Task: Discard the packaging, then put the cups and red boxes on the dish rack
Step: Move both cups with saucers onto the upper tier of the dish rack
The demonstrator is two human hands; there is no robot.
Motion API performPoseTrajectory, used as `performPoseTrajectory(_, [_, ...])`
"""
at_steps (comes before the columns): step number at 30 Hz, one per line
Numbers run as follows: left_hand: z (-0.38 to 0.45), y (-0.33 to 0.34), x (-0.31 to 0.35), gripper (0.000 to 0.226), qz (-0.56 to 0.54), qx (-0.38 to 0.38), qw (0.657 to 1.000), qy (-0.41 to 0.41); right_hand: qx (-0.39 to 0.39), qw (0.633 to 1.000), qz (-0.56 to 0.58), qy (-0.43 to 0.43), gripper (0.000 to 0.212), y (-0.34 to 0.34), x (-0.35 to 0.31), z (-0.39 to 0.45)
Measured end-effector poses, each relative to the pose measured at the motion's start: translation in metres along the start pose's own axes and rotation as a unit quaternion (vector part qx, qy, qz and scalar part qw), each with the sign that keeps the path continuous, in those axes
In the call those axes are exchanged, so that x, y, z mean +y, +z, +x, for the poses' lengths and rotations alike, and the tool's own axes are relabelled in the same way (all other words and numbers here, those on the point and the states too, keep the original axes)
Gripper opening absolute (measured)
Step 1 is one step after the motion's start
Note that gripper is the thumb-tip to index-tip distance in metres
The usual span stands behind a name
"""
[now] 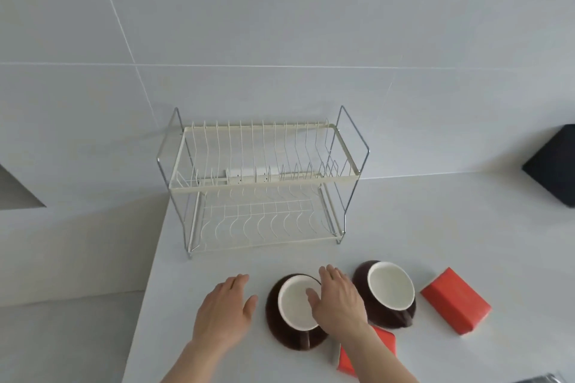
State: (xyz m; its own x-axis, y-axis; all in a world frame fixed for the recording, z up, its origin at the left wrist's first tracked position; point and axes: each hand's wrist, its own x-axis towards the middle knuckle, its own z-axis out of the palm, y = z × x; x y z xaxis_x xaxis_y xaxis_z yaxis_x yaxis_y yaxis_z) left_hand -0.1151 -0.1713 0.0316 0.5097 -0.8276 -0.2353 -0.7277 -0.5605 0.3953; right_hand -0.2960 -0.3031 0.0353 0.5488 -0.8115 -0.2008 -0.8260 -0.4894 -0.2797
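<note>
Two brown cups with white insides stand on the white counter: the left cup (291, 311) and the right cup (390, 289). One red box (455, 300) lies to the right of them. A second red box (385, 342) is partly hidden under my right forearm. My right hand (337, 298) hovers flat over the left cup's right rim, fingers spread, holding nothing. My left hand (225, 309) is open just left of that cup, not touching it. The two-tier wire dish rack (264, 182) stands empty behind them against the wall.
The counter's left edge (146, 289) drops off beside my left hand. A black object (553, 165) leans at the far right against the tiled wall. A metallic edge (541, 378) shows at the bottom right corner.
</note>
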Motion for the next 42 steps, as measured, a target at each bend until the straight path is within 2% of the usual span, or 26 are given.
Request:
performPoseTrajectory(7, [0.000,0.033,0.028,0.061,-0.121,-0.052,0.987,-0.093,-0.088,0.981,0.145,0.099,0.052,0.009,0.032,0.007])
performPoseTrajectory(10, [0.005,0.043,0.036,0.066,-0.163,-0.070,0.974,-0.140,-0.120,0.969,0.186,0.111,0.034,0.014,0.036,0.013])
performPoseTrajectory(12, [0.009,0.048,0.040,0.069,-0.179,-0.088,0.966,-0.167,-0.132,0.964,0.198,0.121,0.035,0.017,0.038,0.016])
performPoseTrajectory(15, [0.013,0.049,0.045,0.054,-0.173,-0.116,0.959,-0.194,-0.128,0.963,0.198,0.128,0.034,0.017,0.041,0.017])
performPoseTrajectory(17, [0.015,0.050,0.047,0.039,-0.172,-0.122,0.957,-0.198,-0.126,0.962,0.202,0.135,0.034,0.017,0.042,0.018])
performPoseTrajectory(23, [0.018,0.049,0.045,0.035,-0.180,-0.123,0.954,-0.206,-0.144,0.951,0.231,0.149,0.031,0.019,0.045,0.023])
performPoseTrajectory(29, [0.018,0.047,0.045,0.037,-0.212,-0.119,0.946,-0.215,-0.143,0.948,0.240,0.152,0.036,0.016,0.047,0.027])
performPoseTrajectory(33, [0.020,0.039,0.044,0.047,-0.216,-0.107,0.946,-0.216,-0.139,0.950,0.239,0.146,0.031,0.012,0.043,0.032])
performPoseTrajectory(42, [0.044,-0.010,0.034,0.046,-0.216,-0.052,0.955,-0.198,-0.111,0.952,0.263,0.110,0.034,-0.013,0.013,0.062])
